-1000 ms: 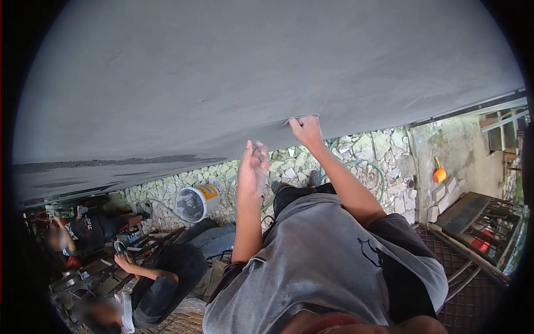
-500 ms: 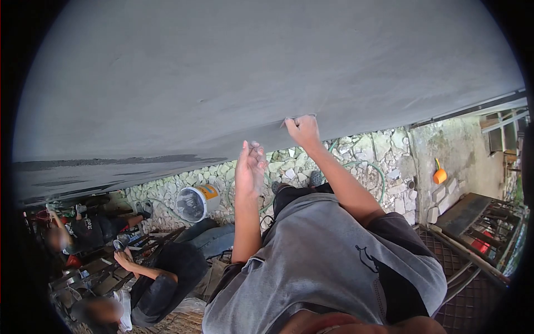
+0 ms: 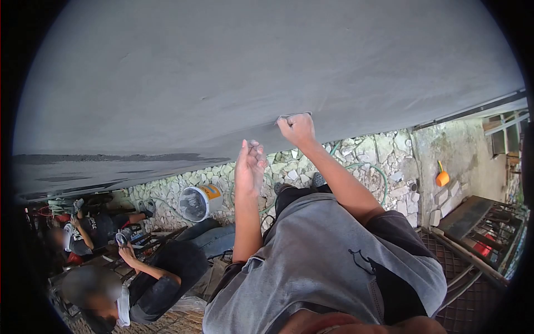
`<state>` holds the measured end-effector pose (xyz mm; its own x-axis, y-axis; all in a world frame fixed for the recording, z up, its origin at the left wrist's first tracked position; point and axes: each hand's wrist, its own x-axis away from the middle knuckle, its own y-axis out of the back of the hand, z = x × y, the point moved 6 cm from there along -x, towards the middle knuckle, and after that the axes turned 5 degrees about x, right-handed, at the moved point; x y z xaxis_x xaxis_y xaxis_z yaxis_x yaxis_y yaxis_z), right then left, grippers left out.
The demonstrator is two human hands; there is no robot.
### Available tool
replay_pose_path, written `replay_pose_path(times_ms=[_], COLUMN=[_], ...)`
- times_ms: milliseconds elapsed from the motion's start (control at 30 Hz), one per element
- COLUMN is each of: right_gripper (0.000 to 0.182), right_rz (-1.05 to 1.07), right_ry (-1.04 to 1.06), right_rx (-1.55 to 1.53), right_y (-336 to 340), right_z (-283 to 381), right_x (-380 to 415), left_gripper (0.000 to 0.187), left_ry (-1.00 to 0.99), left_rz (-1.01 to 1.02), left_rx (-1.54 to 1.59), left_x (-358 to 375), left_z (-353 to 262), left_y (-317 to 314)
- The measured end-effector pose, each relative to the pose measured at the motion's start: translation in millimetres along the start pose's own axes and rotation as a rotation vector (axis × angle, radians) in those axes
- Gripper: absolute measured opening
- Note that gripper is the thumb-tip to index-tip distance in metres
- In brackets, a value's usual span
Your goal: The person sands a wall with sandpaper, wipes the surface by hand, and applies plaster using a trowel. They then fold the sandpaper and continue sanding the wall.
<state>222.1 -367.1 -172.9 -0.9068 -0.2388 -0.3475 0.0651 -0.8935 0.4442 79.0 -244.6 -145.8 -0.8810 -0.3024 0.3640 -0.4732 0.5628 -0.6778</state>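
My right hand (image 3: 298, 129) is closed in a fist against the grey plastered wall (image 3: 256, 61), close to its lower edge. A thin flat plate (image 3: 285, 116) shows nearly edge-on along the knuckles, pressed to the wall; most of it is hidden by the fist. My left hand (image 3: 251, 168) is raised just left of it, palm turned inward. Its fingers are loosely curled and apart, dusted with pale powder, holding nothing.
Below lies a stone-paved strip (image 3: 289, 161) with a green hose (image 3: 384, 175) and a white bucket (image 3: 214, 201). Two people sit at the left; the nearer person (image 3: 156, 278) holds a small object. An orange dipper (image 3: 442, 178) and a dark bench (image 3: 464, 220) are at the right.
My right hand has slid slightly left and up along the wall with the thin plate. My left hand has barely moved. At the left, the seated people have shifted their arms and heads.
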Motion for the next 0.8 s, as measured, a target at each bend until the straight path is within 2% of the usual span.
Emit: replay_pose_path(times_ms=[67,133,233,367,433,567,633,800], right_gripper=[0.037,0.041,0.040,0.041,0.041,0.041,0.042,0.042], right_rz=[-0.009,0.090,0.053,0.035,0.062,0.051,0.021,-0.059], right_ry=[0.010,-0.026,0.021,0.025,-0.050,-0.034,-0.018,0.057], right_rx=[0.035,-0.015,-0.008,0.033,0.102,0.071,-0.067,0.002], right_y=[9,22,22,-9,-12,22,33,-12], right_z=[19,47,49,7,6,71,98,27], right_x=[-10,-22,-19,-1,0,-24,-36,-7], left_gripper=[0.032,0.032,0.032,0.033,0.033,0.030,0.030,0.031], left_ry=[-0.005,-0.022,-0.038,-0.054,-0.064,-0.066,-0.059,-0.093], left_rz=[0.005,0.014,0.014,-0.007,-0.008,-0.065,-0.064,-0.022], left_rx=[0.019,0.013,0.010,0.018,0.030,0.024,0.033,0.064], left_x=[3,2,6,12,17,25,27,28], left_z=[-2,-3,-6,-12,-18,-30,-34,-67], left_y=[-3,-1,3,6,11,31,39,56])
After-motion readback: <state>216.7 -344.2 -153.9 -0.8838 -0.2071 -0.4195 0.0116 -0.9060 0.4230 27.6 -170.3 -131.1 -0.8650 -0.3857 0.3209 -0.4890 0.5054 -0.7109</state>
